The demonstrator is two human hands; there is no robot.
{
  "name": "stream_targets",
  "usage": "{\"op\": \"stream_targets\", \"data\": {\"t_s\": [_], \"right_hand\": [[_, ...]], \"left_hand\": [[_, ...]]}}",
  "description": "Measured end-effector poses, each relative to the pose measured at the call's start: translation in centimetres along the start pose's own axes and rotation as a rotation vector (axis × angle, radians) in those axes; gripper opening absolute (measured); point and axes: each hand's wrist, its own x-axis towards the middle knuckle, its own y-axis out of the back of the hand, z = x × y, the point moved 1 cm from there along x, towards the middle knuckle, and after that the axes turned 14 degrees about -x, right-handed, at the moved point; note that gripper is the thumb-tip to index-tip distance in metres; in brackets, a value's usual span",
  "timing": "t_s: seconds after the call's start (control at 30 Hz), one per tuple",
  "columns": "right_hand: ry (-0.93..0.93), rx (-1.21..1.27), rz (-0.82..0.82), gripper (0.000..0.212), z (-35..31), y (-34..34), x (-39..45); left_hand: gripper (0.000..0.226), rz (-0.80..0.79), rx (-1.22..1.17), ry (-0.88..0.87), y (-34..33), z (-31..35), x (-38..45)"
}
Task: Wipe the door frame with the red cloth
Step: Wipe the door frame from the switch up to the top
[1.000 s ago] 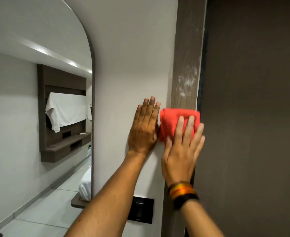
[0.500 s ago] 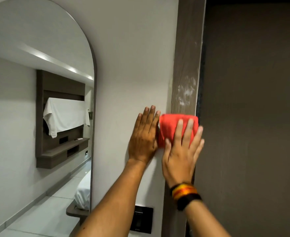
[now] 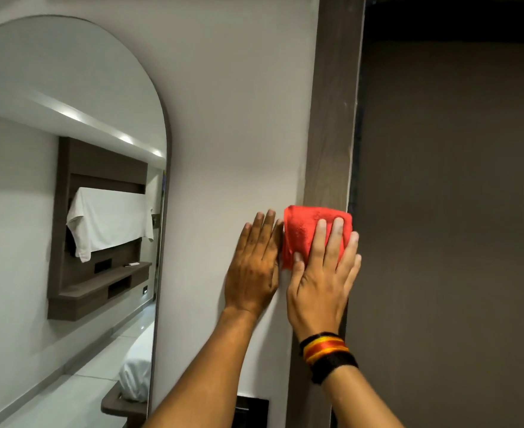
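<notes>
The folded red cloth [image 3: 311, 231] lies pressed flat on the dark brown wooden door frame [image 3: 335, 118], about at mid height of what is visible. The wiping seems to be in progress: the long strip of frame above the cloth looks free of marks, and the part below is mostly hidden by the arm, so I cannot judge it. The right hand [image 3: 321, 291] holds the cloth with 4 spread fingers on top, palm toward the frame. The left hand [image 3: 254, 270] rests open and flat on the white wall [image 3: 239, 103] just beside, grasping nothing.
</notes>
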Motion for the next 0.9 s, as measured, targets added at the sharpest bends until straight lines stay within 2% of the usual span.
{"op": "stream_targets", "data": {"t_s": [0.17,0.23,0.37,0.47,0.77,0.9], "right_hand": [[0.049,0.037,0.042,0.071,-2.6,3.7,11.8],[0.052,0.04,0.052,0.07,-2.7,4.5,13.9],[0.023,0.066,0.06,0.069,-1.7,3.1,8.0],[0.035,0.057,-0.001,0.069,-1.1,2.3,5.0],[0.145,0.042,0.005,0.07,-5.1,9.1,27.8],[0.12,0.04,0.001,0.071,-6.6,11.1,32.7]], "left_hand": [[0.066,0.036,0.05,-0.024,-0.1,-0.2,0.1],[0.067,0.018,0.051,-0.019,0.0,-0.2,0.1],[0.059,0.003,0.062,-0.016,0.1,-0.1,0.2],[0.056,-0.003,0.043,-0.009,0.2,0.0,0.1],[0.063,0.023,0.029,-0.021,-0.1,-0.2,-0.1],[0.068,0.025,0.012,-0.01,-0.4,-0.4,0.0]]}}
